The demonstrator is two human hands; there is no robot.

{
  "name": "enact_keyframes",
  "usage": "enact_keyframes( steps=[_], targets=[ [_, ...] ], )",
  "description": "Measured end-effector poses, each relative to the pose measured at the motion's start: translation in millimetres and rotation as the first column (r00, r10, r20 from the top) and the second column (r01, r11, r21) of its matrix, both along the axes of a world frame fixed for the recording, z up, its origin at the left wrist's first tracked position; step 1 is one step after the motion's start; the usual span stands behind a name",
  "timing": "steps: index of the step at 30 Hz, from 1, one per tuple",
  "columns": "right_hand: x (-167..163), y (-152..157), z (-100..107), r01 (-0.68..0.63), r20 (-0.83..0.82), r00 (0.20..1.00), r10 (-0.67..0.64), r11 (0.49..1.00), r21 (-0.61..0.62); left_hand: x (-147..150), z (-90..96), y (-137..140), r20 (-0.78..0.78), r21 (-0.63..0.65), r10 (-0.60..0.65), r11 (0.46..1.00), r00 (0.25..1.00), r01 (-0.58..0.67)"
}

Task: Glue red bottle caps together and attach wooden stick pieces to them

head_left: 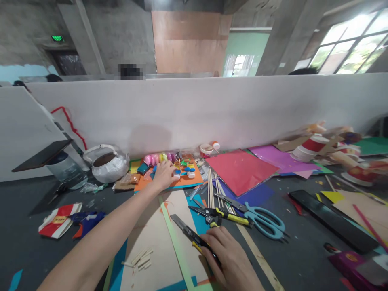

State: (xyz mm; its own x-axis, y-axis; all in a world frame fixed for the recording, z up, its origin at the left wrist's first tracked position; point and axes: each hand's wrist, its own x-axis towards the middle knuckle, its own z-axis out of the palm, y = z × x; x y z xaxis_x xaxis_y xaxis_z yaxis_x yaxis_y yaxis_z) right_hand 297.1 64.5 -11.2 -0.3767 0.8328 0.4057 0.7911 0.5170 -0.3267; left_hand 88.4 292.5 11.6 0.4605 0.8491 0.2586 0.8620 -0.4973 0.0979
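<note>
Right hand (228,254), lower centre: fingers clamped around utility knife (194,237), blade pointing away, presumably for safety. Left hand (164,176), mid-frame: fingers over small colourful packs (155,159) on orange sheet (198,178), likely grouped there for easy reach; tips hidden, can't tell if gripping.

Left forearm (110,228), left of pale green strip (174,238): bare, slim, tapers to wrist. Left hand (165,176), past strip's far end: ungloved. Right hand (226,252), right of strip: ungloved, knuckles visible.
</note>
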Motion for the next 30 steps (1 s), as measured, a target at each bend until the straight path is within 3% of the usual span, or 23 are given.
enact_keyframes(
  steps=[5, 14, 23, 30],
  targets=[
    [5.3, 0.2, -3.2, 0.000, 0.018, 1.000, 0.000, 1.000, 0.008, -7.4, -3.6, -2.3, 0.104, 0.083, 0.060, 0.994, 0.993, -0.069],
    [2.6, -4.6, -0.1, -0.031, -0.021, 0.999, 0.031, 1.000, 0.003, -69.1, -6.1, -14.1, 0.156, 0.109, 0.236, 0.961, 0.959, -0.254],
    [-3.1, -6.4, 2.7, -0.055, -0.058, 0.997, 0.056, 0.998, 0.010, -99.1, -15.3, -49.2, 0.062, 0.074, 0.175, 0.981, 0.983, -0.179],
    [-5.9, -7.7, 3.8, -0.072, -0.072, 0.995, 0.074, 0.997, 0.035, -129.3, -5.7, -69.5, 0.095, 0.140, 0.212, 0.965, 0.973, -0.224]
  ],
)
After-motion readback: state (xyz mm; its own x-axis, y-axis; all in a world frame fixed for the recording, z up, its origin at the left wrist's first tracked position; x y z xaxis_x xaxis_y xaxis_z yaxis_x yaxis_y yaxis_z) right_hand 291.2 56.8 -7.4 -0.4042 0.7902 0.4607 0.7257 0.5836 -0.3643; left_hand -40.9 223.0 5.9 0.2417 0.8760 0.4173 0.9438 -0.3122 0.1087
